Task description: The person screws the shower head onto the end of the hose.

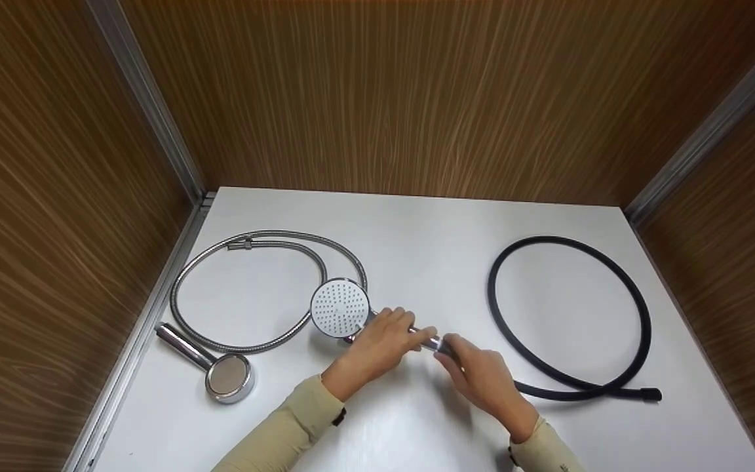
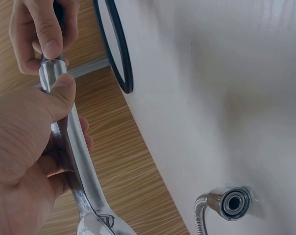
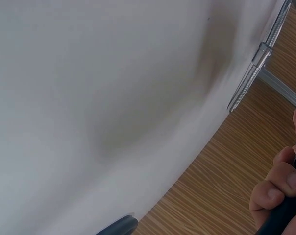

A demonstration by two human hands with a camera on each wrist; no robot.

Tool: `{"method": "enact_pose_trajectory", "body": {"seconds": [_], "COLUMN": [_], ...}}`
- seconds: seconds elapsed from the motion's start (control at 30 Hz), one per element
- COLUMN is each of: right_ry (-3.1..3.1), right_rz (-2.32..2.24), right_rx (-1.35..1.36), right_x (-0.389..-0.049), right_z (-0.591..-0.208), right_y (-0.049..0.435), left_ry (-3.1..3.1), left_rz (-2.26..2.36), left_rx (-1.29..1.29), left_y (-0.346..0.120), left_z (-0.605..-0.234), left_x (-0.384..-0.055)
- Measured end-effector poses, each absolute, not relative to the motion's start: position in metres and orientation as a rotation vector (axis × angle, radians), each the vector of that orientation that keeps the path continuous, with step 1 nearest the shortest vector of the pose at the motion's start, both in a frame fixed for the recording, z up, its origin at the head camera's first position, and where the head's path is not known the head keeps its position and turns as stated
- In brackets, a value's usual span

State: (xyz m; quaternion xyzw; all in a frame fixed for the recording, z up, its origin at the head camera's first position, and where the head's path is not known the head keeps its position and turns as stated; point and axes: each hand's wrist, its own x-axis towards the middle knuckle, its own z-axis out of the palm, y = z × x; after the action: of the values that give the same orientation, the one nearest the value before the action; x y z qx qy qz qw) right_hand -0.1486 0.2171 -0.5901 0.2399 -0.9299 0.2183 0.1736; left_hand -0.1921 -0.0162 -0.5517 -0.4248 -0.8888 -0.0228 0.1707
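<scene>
My left hand grips the handle of a chrome shower head with a round, white, dotted spray face turned upward. In the left wrist view, its thumb lies along the shiny handle. My right hand pinches one end of a black shower hose right at the handle's lower end, and the joint is partly covered by the fingers. Hose and handle run in one line between the hands, above the table. The hose's other end lies on the table at the right.
On the left of the white table, a coiled metal shower hose lies partly behind the held shower head. A second chrome shower head rests close to it, near the left edge. Wood-grain panels enclose the table's back and sides.
</scene>
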Motion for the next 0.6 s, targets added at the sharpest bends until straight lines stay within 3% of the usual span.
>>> {"method": "enact_pose_trajectory", "body": {"seconds": [0.6], "right_ry": [-2.662], "right_rz": [0.610], "right_rx": [0.654], "right_x": [-0.1482], "right_z": [-0.5893], "right_y": [0.2156], "left_ry": [-2.492], "left_rz": [-0.041], "left_rx": [-1.190], "left_y": [-0.0162], "left_z": [-0.5509], "left_x": [-0.1916]}}
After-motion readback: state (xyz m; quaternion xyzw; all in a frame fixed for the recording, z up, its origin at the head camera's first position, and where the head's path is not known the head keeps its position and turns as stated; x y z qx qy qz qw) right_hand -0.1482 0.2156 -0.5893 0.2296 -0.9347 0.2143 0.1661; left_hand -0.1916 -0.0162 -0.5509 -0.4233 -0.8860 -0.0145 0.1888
